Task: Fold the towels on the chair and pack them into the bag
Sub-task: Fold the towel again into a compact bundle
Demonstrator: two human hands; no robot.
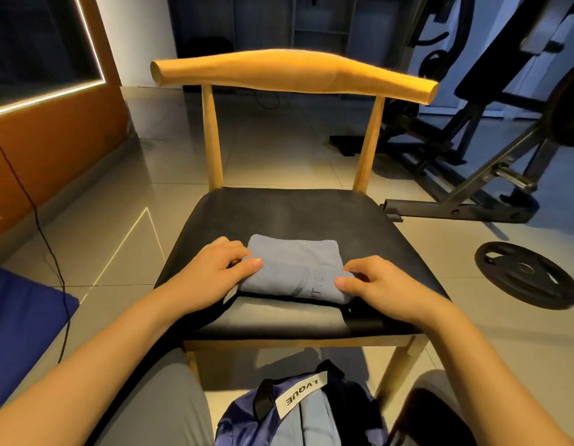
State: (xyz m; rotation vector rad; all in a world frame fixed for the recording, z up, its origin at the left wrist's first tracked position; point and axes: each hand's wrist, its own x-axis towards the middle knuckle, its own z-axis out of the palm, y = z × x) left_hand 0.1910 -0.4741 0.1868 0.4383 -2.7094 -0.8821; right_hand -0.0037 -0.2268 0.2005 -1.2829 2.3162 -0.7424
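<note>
A grey-blue towel (293, 267), folded into a small thick rectangle, lies near the front of the black seat of a wooden chair (279, 214). My left hand (215, 272) grips the towel's left edge, thumb on top and fingers curled under. My right hand (379, 281) pinches its front right corner. A navy bag (269, 420) with a white label stands open on the floor below the seat, between my knees. A folded grey-blue towel (311, 420) shows inside the bag.
The chair's wooden backrest (292, 72) curves across the far side. A black weight plate (527, 273) lies on the tiled floor to the right, with gym machine frames (472, 175) behind it. A blue cushion (18, 329) and a thin black cable (51, 252) are at the left.
</note>
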